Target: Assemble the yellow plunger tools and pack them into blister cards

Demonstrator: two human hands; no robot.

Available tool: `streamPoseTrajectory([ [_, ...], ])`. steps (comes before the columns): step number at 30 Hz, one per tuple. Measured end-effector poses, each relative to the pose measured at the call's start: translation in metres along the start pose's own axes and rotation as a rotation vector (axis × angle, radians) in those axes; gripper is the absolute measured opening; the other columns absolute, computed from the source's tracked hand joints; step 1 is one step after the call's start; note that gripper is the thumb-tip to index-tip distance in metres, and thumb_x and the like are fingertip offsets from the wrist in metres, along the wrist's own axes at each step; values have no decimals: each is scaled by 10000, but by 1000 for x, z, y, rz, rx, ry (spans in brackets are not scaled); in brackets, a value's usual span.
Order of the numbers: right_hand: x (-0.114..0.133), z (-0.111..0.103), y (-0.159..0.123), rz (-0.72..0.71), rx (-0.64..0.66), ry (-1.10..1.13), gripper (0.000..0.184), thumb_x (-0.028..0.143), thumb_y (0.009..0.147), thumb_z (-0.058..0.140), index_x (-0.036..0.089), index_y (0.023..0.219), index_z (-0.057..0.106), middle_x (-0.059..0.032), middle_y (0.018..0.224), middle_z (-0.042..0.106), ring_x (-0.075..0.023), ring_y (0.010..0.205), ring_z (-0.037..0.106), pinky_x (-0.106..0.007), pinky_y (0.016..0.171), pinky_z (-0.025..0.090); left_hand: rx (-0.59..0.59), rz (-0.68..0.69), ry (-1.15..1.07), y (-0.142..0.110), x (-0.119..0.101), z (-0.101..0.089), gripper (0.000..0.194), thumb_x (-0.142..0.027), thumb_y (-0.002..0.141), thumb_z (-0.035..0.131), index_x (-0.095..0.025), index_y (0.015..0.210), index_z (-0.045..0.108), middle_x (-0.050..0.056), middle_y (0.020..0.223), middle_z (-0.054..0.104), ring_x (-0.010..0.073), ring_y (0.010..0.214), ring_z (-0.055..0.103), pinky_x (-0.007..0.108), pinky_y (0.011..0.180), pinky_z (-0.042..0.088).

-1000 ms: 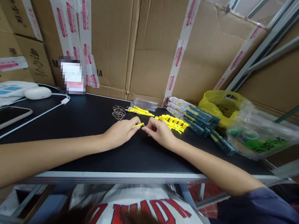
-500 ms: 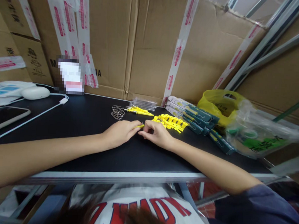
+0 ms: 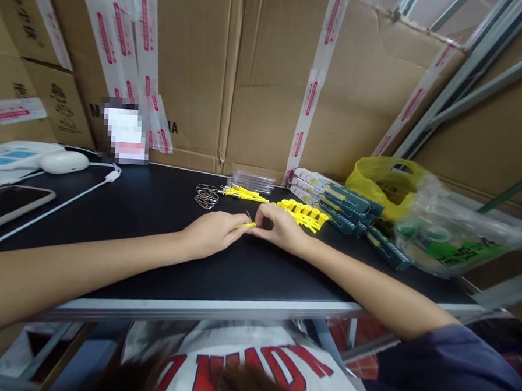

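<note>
Yellow piece pinched in left grip, tip at right grip, right-hand hold unclear

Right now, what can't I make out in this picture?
All in the head view:
Yellow piece: one end, covered by the left hand.
Right hand: what it pinches, hidden by its own fingers.
Bright screen: its contents, pixelated.
Flat phone: its left part, cut off by the picture's edge.

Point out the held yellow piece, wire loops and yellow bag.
Held yellow piece (image 3: 250,224), head view: its right part.
Wire loops (image 3: 206,197), head view: pile's middle.
Yellow bag (image 3: 367,176), head view: upper left part.
</note>
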State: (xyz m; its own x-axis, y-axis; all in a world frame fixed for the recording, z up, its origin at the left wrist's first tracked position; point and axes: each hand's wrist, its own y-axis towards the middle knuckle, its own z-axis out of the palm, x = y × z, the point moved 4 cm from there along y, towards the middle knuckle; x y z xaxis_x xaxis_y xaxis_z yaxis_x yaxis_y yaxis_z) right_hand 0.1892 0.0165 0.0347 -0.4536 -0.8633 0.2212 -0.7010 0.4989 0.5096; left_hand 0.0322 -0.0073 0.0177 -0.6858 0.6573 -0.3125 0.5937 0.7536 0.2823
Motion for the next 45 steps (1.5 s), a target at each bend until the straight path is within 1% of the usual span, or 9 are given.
streamPoseTrajectory([
  [7,12,-12,4,-174,64,-102,239,413,906,564,184,838,543,-67,891,599,-173,871,526,-293,781,435,7,56,-2,-1,-3,-3,283,-310,939,387,-183,1017,627,59,897,713,206,792,662,284,706,424],
  [13,13,-16,5,-219,128,-154,193,320,957,478,189,818,509,-84,924,628,-183,884,530,-301,783,429,-93,5,-130,2,0,-14,267,-314,894,468,-179,1084,599,-4,700,636,149,633,588,256,620,410],
  [17,6,-17,4,-134,91,-162,173,309,933,519,191,807,501,-63,846,615,-170,796,547,-268,701,415,-141,-125,-487,7,11,-20,266,-328,877,489,-183,1082,579,-36,634,590,110,505,544,234,524,440],
  [20,0,-19,4,-58,20,-191,178,304,903,563,189,781,502,-34,775,596,-148,707,535,-246,645,384,-229,-231,-792,11,21,-25,274,-340,863,507,-175,1076,554,-4,743,638,98,456,561,219,426,446],
  [25,-9,-18,3,154,-24,-158,230,347,866,613,190,743,500,24,656,578,-97,558,496,-209,547,316,-444,-317,-1173,12,29,-33,229,-265,791,595,-174,985,513,31,834,693,138,575,668,218,463,514],
  [28,-11,-17,2,263,-45,-107,242,363,854,621,187,733,507,35,608,576,-86,513,486,-205,523,308,-486,-284,-1327,12,26,-34,228,-222,772,611,-181,956,484,38,889,709,164,687,708,240,537,563],
  [32,-10,-14,1,332,-48,97,251,374,857,608,184,727,509,40,537,568,-91,474,512,-204,522,357,-468,-251,-1353,12,22,-30,250,-157,746,664,-171,926,491,44,984,707,152,770,717,249,647,592],
  [35,-7,-10,1,352,-35,241,274,412,850,611,179,739,518,38,519,574,-95,460,527,-205,513,377,-452,-258,-1305,12,23,-25,245,-201,761,698,-159,929,525,53,985,708,142,773,714,237,651,592],
  [45,4,-1,1,366,40,411,321,455,811,656,165,725,548,45,502,556,-79,447,503,-193,504,361,-316,-246,-1193,14,24,-11,376,-370,741,744,-143,1005,603,91,987,722,167,822,707,228,631,574],
])
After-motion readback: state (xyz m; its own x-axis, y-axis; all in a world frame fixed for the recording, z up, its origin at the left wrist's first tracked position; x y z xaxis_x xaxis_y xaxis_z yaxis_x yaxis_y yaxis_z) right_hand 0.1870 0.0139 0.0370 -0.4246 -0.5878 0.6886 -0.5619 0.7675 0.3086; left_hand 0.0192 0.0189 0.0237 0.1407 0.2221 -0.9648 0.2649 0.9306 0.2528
